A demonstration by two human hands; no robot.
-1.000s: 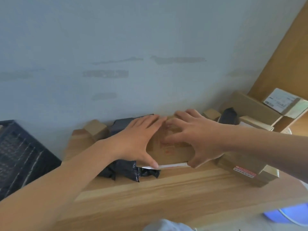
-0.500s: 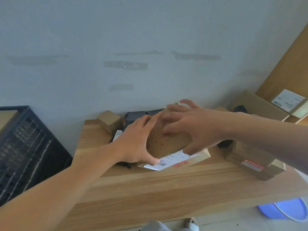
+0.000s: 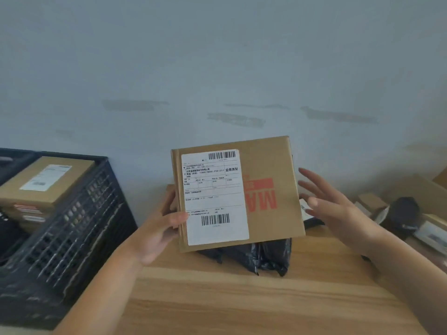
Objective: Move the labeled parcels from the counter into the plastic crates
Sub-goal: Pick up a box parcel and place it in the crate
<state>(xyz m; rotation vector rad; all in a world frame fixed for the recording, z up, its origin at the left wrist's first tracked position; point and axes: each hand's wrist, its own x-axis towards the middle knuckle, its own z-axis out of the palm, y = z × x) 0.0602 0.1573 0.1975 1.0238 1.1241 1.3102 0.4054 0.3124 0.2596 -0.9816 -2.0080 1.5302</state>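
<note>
My left hand holds the parcel above the counter, crate left, my right hand just right of it

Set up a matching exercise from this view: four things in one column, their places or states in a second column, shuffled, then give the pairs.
Things:
1. cardboard parcel
2. right hand
3. black crate
4. black bags

States:
A. lying on the wooden counter
B. fingers spread, apart from the parcel
C. gripped upright by the left hand
D. holds a labelled box

Pairs: 1-C, 2-B, 3-D, 4-A

Pale blue-grey wall, painted, with darker scuffed patches. Light wooden counter butts against it. Soft, even light.
</note>
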